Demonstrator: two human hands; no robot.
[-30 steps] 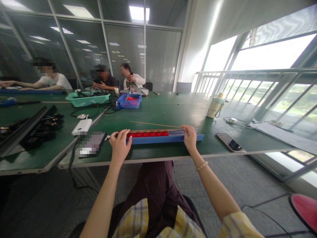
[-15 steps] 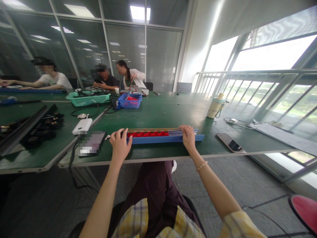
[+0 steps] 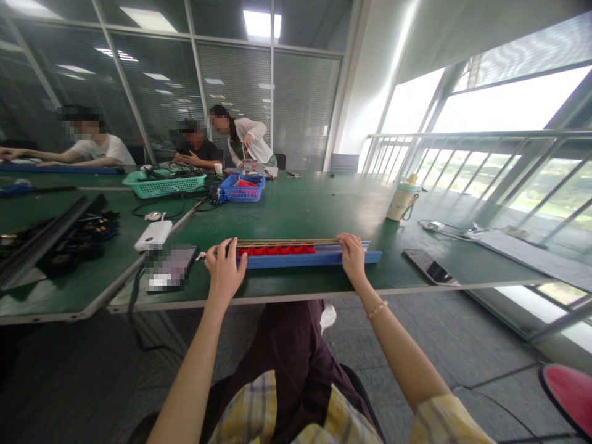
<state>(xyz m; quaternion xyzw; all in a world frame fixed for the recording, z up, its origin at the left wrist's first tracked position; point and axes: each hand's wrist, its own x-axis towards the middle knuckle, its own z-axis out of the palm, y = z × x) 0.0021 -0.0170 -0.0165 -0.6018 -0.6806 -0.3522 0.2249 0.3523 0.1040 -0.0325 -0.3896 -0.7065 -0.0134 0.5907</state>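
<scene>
A long blue channel (image 3: 296, 260) lies crosswise near the front edge of the green table. Inside it sits a row of red pieces (image 3: 277, 250), and thin yellowish strands (image 3: 291, 241) run lengthwise along its far side. My left hand (image 3: 225, 265) grips the channel's left end, thumb on the near side and fingers over the far side. Toward the right end, my right hand (image 3: 352, 258) is closed around the channel, its fingertips at the strands. The fingertips partly hide what they touch.
Phones (image 3: 171, 268) (image 3: 430, 266) flank the channel, with a white power bank (image 3: 153, 236) at left. Farther back are a green basket (image 3: 164, 185), a blue basket (image 3: 243, 192) and a bottle (image 3: 402, 198). Black parts lie far left. Several people sit or lean across the table.
The person in white across the table has leaned lower and to the left. A white shoe shows more below the table. My hands have barely moved.
</scene>
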